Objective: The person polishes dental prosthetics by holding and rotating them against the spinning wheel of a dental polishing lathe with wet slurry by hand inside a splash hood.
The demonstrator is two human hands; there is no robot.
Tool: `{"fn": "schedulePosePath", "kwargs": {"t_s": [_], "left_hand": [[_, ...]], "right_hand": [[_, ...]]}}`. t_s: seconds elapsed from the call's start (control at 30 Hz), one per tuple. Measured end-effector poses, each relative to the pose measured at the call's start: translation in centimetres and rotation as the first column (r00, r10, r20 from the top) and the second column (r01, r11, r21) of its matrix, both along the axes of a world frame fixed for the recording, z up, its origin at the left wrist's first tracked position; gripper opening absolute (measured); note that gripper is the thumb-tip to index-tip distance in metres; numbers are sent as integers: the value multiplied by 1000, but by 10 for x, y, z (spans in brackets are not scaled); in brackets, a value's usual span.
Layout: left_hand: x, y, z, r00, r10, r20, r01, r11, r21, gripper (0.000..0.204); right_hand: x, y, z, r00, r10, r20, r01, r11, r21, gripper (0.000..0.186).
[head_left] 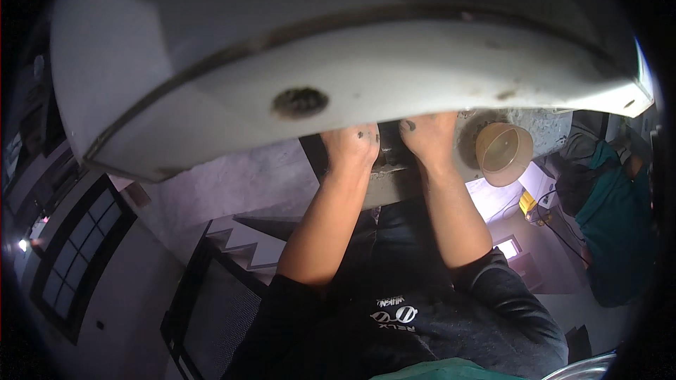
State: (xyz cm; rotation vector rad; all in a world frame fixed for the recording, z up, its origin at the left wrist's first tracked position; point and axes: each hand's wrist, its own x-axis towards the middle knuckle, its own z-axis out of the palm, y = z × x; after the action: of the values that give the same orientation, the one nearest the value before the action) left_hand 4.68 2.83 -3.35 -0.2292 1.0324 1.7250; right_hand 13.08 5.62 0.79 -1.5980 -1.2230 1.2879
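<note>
My left hand (350,146) and my right hand (429,135) reach up side by side beneath a large white curved panel (394,70). The panel's lower edge covers my fingers, so what they hold or touch cannot be seen. Dark grey smudges mark the back of each hand. Between and beside them lies something black and flat (389,149), over a grey ledge (384,186). Right of my right hand, a translucent brownish plastic cup (503,155) is tilted with its opening visible, beside a grey, stained surface (553,130).
The panel, with a dark oval hole (301,102), fills the upper view. At far right hangs dark green cloth (620,218), near a yellow object (528,203) with dark cables. A window with a dark frame (81,253) and a black mesh panel (225,302) stand at left.
</note>
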Motion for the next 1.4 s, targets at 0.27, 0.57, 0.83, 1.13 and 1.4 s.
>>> {"fn": "schedulePosePath", "kwargs": {"t_s": [0.27, 0.57, 0.83, 1.13, 1.4], "left_hand": [[-5, -2, -5, 992, -52, -116, 59, 996, 60, 20], [-10, 3, -5, 955, -110, -274, 122, 992, 30, 20], [-13, -2, -6, 988, -67, -141, 67, 998, -6, 26], [5, -1, -4, 998, 65, 11, -64, 997, -49, 22], [6, -4, -4, 997, 36, 72, -40, 997, 62, 18]], "right_hand": [[1, -2, 0, 998, -3, -56, 9, 995, 104, 23], [-1, -2, -2, 997, -42, -57, 44, 999, 30, 23], [0, 4, 0, 1000, 13, 4, -13, 1000, -11, 22], [2, -2, -8, 998, -49, -30, 49, 999, 12, 23], [2, -2, -3, 1000, 0, -29, 2, 996, 89, 24]]}}
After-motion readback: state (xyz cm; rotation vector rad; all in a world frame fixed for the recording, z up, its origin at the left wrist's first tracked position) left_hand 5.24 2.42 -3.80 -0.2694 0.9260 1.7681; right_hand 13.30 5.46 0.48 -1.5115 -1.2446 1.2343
